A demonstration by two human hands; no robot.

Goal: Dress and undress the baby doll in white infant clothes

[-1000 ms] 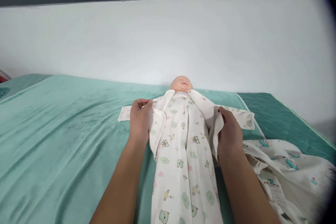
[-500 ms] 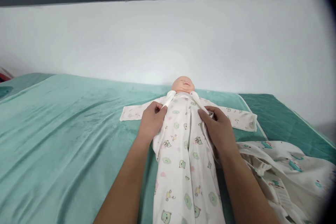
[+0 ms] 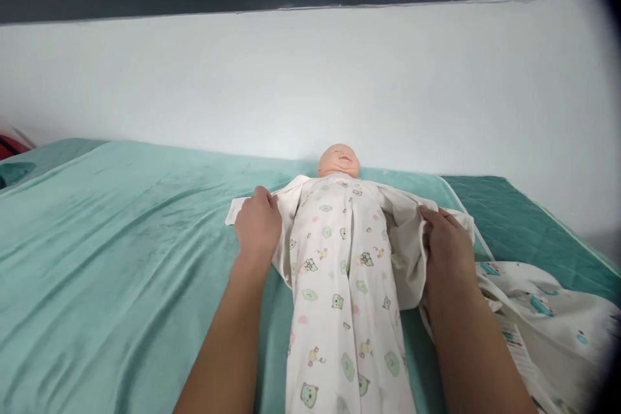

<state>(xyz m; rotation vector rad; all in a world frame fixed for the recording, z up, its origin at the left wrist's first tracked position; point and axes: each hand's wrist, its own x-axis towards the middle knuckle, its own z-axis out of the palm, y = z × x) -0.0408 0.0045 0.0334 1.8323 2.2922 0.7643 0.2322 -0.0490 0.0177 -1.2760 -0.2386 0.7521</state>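
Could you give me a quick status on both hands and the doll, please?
Left hand and right hand each grip an outer flap. Doll on its back. Loose cloth beside right arm.

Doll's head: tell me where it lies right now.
In the head view the doll's head lies just right of centre at the far edge of the teal blanket, close to the white wall, beyond both hands and above the printed sleepsuit.

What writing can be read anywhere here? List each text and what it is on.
No text can be read.
The printed sleepsuit on the doll shows only small animal and cloud pictures, no words.
The patterned cloth by the right hand has a strip with faint marks, too small and blurred to read.
The left hand, the green blanket and the white wall carry no writing.
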